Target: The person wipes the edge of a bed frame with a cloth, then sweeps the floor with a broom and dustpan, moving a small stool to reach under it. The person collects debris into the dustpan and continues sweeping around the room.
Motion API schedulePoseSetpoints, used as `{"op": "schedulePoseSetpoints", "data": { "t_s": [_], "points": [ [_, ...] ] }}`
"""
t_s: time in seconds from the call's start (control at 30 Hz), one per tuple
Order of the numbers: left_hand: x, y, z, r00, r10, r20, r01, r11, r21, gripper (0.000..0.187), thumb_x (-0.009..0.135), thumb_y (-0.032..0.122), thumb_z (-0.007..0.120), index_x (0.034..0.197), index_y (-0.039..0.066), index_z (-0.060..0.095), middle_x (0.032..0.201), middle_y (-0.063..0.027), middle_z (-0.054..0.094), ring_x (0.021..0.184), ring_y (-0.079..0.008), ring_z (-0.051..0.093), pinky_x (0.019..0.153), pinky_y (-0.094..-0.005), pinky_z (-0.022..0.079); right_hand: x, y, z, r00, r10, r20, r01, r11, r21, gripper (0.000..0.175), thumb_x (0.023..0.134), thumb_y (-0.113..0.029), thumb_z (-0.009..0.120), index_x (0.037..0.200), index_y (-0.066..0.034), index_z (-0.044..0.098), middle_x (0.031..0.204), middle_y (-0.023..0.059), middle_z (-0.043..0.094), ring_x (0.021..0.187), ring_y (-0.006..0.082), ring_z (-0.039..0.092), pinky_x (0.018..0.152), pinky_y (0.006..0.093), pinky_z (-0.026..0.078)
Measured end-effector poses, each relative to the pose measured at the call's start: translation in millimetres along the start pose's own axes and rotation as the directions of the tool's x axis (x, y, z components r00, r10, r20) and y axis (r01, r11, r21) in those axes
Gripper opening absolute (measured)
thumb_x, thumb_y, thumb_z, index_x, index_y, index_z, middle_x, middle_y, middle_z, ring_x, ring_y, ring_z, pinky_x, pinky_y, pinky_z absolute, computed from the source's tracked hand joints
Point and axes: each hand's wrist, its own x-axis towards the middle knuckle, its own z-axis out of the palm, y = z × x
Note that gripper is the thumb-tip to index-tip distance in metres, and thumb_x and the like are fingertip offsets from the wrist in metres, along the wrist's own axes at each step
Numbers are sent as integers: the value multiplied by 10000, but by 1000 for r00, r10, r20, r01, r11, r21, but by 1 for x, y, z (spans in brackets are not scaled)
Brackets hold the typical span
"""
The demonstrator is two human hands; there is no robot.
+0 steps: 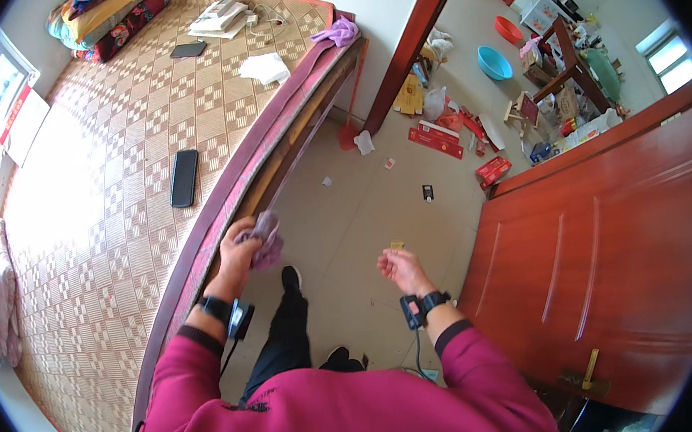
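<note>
My left hand point(238, 249) grips a crumpled purple cloth point(265, 241) beside the edge of a raised, mat-covered bed platform point(126, 143). Over the tiled floor, near the red-brown wooden door point(573, 244), my right hand point(402, 268) hangs with its fingers curled; I see nothing held in it. Both wrists wear dark strapped devices. A black smartphone point(184, 178) lies on the mat left of the platform's edge. Farther up the mat are a white cloth point(264, 69) and a dark flat object point(188, 49). Another purple cloth point(337, 32) rests on the platform's far corner.
A red-handled broom or dustpan point(348, 136) leans near the doorway. Red boxes point(435, 139), plastic bags and small scraps litter the floor. Beyond the doorway are a blue basin point(495, 63), a red basin point(508, 30) and a wooden frame with clutter. Folded bedding point(109, 26) sits on the mat.
</note>
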Motion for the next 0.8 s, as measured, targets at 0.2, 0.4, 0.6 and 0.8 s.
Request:
{"op": "schedulePoseSetpoints", "data": {
  "t_s": [0.2, 0.4, 0.6, 0.8],
  "points": [
    [179, 36, 56, 982, -173, 74, 174, 985, -6, 198, 828, 39, 635, 1022, 3, 635, 850, -83, 640, 688, -196, 636, 630, -292, 525, 78, -122, 45, 986, 62, -152, -74, 995, -71, 163, 932, -121, 543, 1063, -26, 566, 915, 102, 647, 809, 194, 640, 681, 301, 517],
    [286, 29, 103, 878, -415, -237, 440, 896, 60, 458, 874, 404, 630, 986, -40, 641, 858, -99, 653, 733, -208, 644, 645, -377, 526, 197, -203, 52, 988, 147, -57, -144, 988, 55, 232, 961, -264, 528, 1065, -59, 559, 947, 102, 642, 869, 222, 630, 758, 356, 506],
    [302, -9, 112, 835, -241, -495, 434, 842, 322, 429, 827, 364, 727, 686, -31, 642, 620, -77, 592, 499, -182, 586, 412, -374, 465, 377, -326, 74, 977, 169, 129, -194, 955, 224, 315, 967, -345, 498, 1106, -62, 506, 1008, 136, 622, 940, 267, 605, 817, 419, 481],
    [311, -9, 97, 773, -409, -485, 567, 788, 240, 346, 851, 247, 716, 823, -93, 662, 749, -117, 668, 586, -189, 645, 494, -333, 527, 560, -384, 82, 976, 202, -76, -155, 900, 407, 456, 974, -304, 404, 1395, -150, 315, 1091, 152, 607, 996, 302, 591, 863, 468, 458]
  ]
}}
